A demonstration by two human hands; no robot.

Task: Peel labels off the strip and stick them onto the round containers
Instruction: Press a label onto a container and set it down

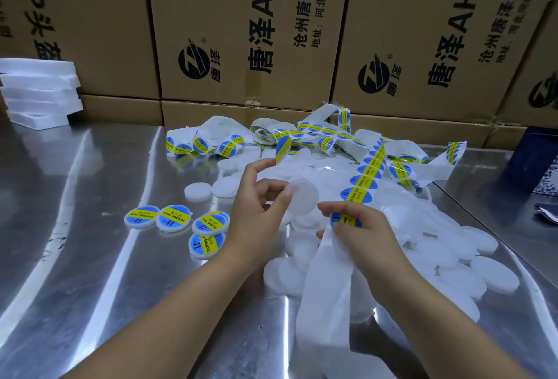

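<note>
Holding round container (303, 197) and peeled label (283, 149) in left hand (256, 212) | right hand (362, 227) pinching label strip (367, 173)

Packing workshop: stacked cardboard cartons (247, 28); steel worktable (99, 242).

The left hand (256, 209) holds a blank round container (303, 197) and pinches a peeled label (283, 149). The right hand (362, 230) grips the label strip (367, 174). 4 labelled containers (173, 218) lie on the steel table (90, 258).

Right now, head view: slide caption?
Left hand holds a blank container and a peeled label; right hand pinches the strip; four labelled containers lie left.
</note>
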